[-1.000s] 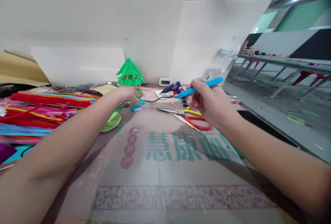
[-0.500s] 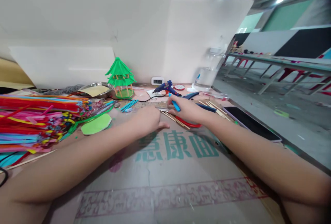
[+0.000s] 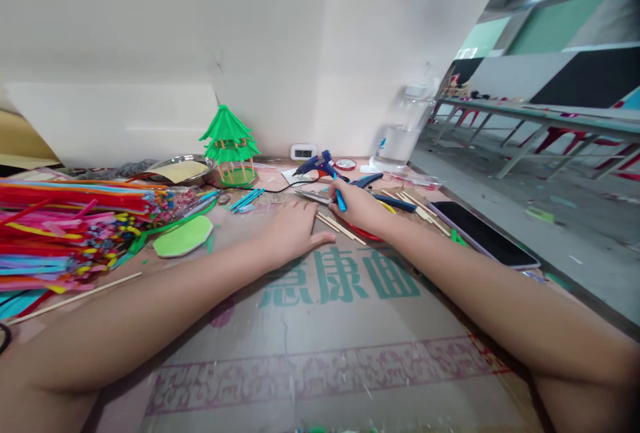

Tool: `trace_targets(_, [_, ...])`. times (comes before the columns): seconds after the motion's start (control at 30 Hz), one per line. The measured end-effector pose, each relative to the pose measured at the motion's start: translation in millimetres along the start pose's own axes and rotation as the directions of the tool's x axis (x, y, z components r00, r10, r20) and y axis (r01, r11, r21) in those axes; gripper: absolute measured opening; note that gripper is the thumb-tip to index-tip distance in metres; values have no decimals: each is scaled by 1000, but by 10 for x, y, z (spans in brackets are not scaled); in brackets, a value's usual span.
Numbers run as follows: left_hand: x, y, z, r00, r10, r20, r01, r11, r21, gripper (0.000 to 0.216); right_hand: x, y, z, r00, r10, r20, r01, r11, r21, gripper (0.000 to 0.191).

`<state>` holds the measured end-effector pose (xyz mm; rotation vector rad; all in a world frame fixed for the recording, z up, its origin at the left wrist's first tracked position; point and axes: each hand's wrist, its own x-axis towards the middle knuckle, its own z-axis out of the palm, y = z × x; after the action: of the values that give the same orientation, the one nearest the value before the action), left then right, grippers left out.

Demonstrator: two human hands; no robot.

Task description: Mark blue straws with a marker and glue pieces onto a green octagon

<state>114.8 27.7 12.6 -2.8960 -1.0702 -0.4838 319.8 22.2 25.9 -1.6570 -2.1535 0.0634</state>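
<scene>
My left hand [image 3: 295,233] lies flat on the printed cardboard sheet [image 3: 320,326], thumb stretched out to the right and fingers forward. Nothing shows in its grip. Just beyond it, my right hand [image 3: 357,206] is closed around a blue pen [image 3: 341,198], which stands steeply tilted. A pointed metal blade [image 3: 316,196] reaches out from beside the right fingers; the rest of that tool is hidden. Thin wooden sticks [image 3: 345,230] lie between the hands, with a red curved piece partly under the right hand. A blue hot glue gun [image 3: 315,164] rests behind the right hand.
Pipe cleaners [image 3: 75,233] are piled at left, near a green octagonal piece [image 3: 184,236]. Behind stand a green-roofed model pavilion [image 3: 229,150], a small digital clock [image 3: 303,152] and a clear bottle [image 3: 400,133]. A phone [image 3: 483,233] lies at the right edge.
My left fingers have spread out from a more curled pose, the hand resting flat. My right hand still holds the blue pen, and the view has shifted slightly.
</scene>
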Motion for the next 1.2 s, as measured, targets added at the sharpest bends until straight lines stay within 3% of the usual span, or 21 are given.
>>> trace_targets(0.3, [83, -28, 45, 983, 184, -7, -183, 977, -109, 12, -10, 11, 33, 999, -34, -16, 33, 999, -15, 21])
trace_targets(0.6, [259, -238, 58, 925, 380, 18, -377, 922, -92, 16, -12, 8, 18, 999, -40, 1, 40, 999, -30, 21])
trace_targets(0.83, [72, -385, -136, 866, 498, 55, -498, 867, -3, 27, -12, -5, 22, 1000, -24, -7, 24, 999, -43, 19])
trace_targets(0.97, [-6, -378, -142, 864, 502, 43, -503, 864, 19, 27, -13, 7, 29, 999, -32, -12, 31, 999, -44, 20])
trace_targets(1.2, [126, -444, -24, 904, 428, 8, -428, 904, -8, 15, -6, 13, 38, 1000, -22, -12, 21, 998, -65, 20])
